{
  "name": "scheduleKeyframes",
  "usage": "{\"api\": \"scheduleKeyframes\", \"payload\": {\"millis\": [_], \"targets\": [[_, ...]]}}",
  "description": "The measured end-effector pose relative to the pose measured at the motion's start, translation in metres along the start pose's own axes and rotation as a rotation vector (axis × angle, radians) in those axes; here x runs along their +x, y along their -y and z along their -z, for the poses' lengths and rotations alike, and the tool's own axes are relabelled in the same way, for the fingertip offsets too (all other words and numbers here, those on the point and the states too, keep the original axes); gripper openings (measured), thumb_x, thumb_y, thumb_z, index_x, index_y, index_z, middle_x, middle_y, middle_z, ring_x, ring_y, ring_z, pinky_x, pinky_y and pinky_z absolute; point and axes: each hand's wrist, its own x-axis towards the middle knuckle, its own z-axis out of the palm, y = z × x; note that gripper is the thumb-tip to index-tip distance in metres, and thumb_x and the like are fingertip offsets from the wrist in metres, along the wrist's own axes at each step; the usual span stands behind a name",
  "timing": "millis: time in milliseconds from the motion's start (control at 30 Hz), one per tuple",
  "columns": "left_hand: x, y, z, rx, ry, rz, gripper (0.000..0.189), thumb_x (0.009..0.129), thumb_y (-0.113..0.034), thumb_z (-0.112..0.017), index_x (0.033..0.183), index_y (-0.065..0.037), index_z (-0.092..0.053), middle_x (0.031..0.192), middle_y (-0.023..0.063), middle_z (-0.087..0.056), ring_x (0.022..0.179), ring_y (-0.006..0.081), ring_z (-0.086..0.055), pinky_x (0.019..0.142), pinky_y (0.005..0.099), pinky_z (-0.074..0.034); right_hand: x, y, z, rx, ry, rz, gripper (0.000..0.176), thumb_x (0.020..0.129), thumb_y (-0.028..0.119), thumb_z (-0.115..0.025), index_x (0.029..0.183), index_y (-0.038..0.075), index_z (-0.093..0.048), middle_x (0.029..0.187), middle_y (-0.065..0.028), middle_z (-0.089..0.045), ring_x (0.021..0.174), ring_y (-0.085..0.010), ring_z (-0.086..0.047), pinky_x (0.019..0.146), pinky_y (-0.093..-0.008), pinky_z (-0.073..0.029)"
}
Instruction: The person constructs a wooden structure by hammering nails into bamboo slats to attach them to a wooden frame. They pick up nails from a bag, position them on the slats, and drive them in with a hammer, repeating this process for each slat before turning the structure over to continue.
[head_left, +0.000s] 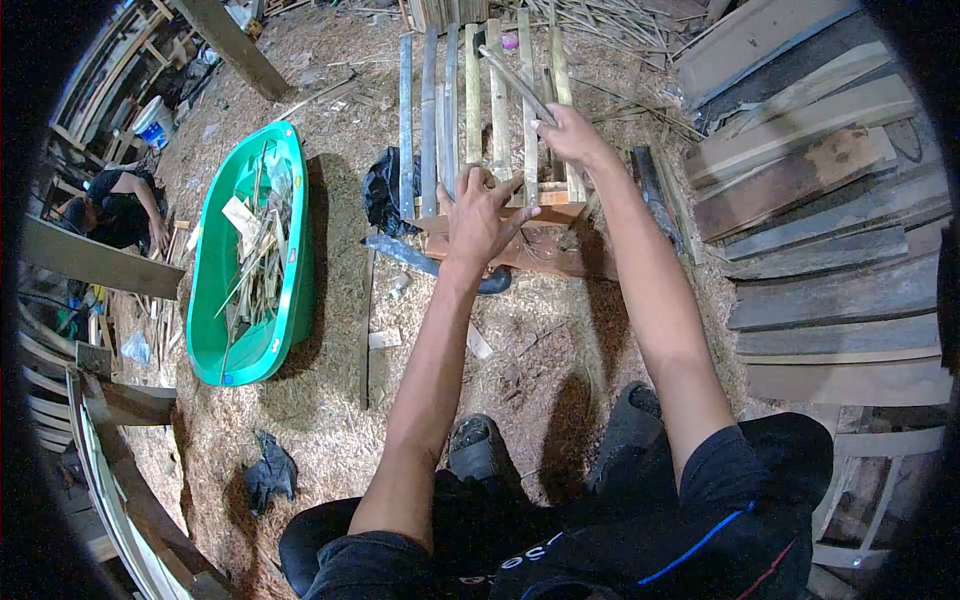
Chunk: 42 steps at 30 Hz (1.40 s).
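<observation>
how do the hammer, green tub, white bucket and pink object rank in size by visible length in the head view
Largest to smallest:
Green tub
Hammer, partly hidden by the right hand
White bucket
Pink object

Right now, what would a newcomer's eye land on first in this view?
Probably the bright green tub holding wood scraps, left of centre. Next, the hammer in the right hand, above wooden slats at top centre, with the left hand at their near end. Then the row of planks along the right side.
</observation>
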Motion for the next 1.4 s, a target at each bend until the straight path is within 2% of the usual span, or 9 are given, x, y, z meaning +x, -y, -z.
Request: {"api": "scheduleKeyframes", "payload": {"millis": [333,433,733,833,1033,1133,1233,1333,1400], "targets": [[-0.003,-0.001,-0.01,-0.035,-0.033,0.023,0.054,0.075,-0.052,-0.076,0.121,-0.024,-0.069,0.119,0.0113,-0.053,0.132,0.0322,-0.038,0.101,0.0731,-0.022,-0.001,-0.009,-0.006,-0.006,-0.045,0.047,0.027,0.088,0.022,-0.064,0.102,-0.001,-0.065,0.089,-0.0205,-0.069,0.088,-0.0326,-0.067,0.081,-0.0431,-0.049],[-0.002,-0.002,-0.007,-0.052,-0.015,0.038,0.053,0.074,-0.05,-0.078,0.119,-0.024,-0.069,0.12,0.0113,-0.053,0.132,0.0319,-0.038,0.101,0.073,-0.022,-0.009,0.002,-0.01,-0.021,-0.117,0.042,0.026,0.093,0.022,-0.066,0.104,-0.002,-0.065,0.078,-0.005,-0.063,0.073,-0.0139,-0.055,0.07,-0.0332,-0.047],[-0.003,0.001,-0.012,-0.052,-0.053,0.032,0.052,0.072,-0.049,-0.08,0.116,-0.025,-0.07,0.121,0.0106,-0.054,0.133,0.0315,-0.038,0.102,0.0743,-0.02,-0.017,0.007,-0.008,-0.087,-0.13,0.058,0.022,0.087,0.02,-0.072,0.095,-0.001,-0.068,0.072,-0.0041,-0.062,0.068,-0.0144,-0.056,0.067,-0.0347,-0.047],[-0.004,0.002,-0.013,-0.064,-0.062,0.027,0.055,0.071,-0.051,-0.079,0.119,-0.025,-0.067,0.121,0.0108,-0.053,0.134,0.0314,-0.038,0.103,0.075,-0.018,-0.019,0.011,-0.006,-0.02,-0.092,0.003,0.031,0.082,0.024,-0.073,0.103,0.002,-0.069,0.085,-0.0185,-0.07,0.08,-0.0303,-0.068,0.077,-0.0412,-0.051],[0.004,-0.005,0.0,-0.033,0.044,0.032,0.06,0.074,-0.051,-0.077,0.129,-0.035,-0.06,0.119,0.0117,-0.052,0.131,0.0346,-0.039,0.101,0.0773,-0.023,-0.023,0.023,-0.004,-0.023,-0.09,-0.031,0.031,0.082,0.023,-0.073,0.104,0.001,-0.069,0.085,-0.0178,-0.07,0.08,-0.0295,-0.068,0.076,-0.0412,-0.052],[0.008,-0.001,0.003,0.03,0.106,-0.01,0.06,0.076,-0.051,-0.075,0.132,-0.041,-0.057,0.117,0.0122,-0.051,0.129,0.0364,-0.039,0.099,0.0785,-0.026,-0.017,0.015,-0.008,0.025,-0.074,0.041,0.028,0.086,0.02,-0.072,0.103,-0.001,-0.068,0.08,-0.0097,-0.069,0.075,-0.0175,-0.062,0.073,-0.036,-0.05],[0.012,0.002,0.0,0.056,0.112,-0.036,0.06,0.078,-0.052,-0.073,0.134,-0.044,-0.055,0.116,0.0127,-0.05,0.128,0.0366,-0.039,0.099,0.0787,-0.026,-0.015,0.013,-0.007,-0.114,-0.105,0.088,0.03,0.086,0.022,-0.072,0.104,-0.002,-0.068,0.083,-0.013,-0.07,0.076,-0.0219,-0.065,0.074,-0.0375,-0.05],[0.02,0.006,0.001,0.043,0.14,-0.038,0.059,0.079,-0.055,-0.07,0.134,-0.043,-0.056,0.115,0.0137,-0.049,0.128,0.0379,-0.039,0.097,0.0758,-0.028,-0.011,0.012,-0.013,-0.12,-0.207,0.081,0.032,0.078,0.019,-0.073,0.102,-0.002,-0.066,0.089,-0.0246,-0.068,0.087,-0.0386,-0.068,0.079,-0.0444,-0.052],[0.029,0.009,0.0,0.025,0.162,-0.04,0.057,0.08,-0.057,-0.069,0.134,-0.042,-0.057,0.115,0.0143,-0.049,0.127,0.0387,-0.038,0.096,0.0741,-0.028,-0.004,0.011,-0.012,-0.207,-0.154,0.073,0.031,0.078,0.018,-0.072,0.101,-0.003,-0.066,0.089,-0.0254,-0.068,0.088,-0.0392,-0.068,0.08,-0.0449,-0.052]]}}
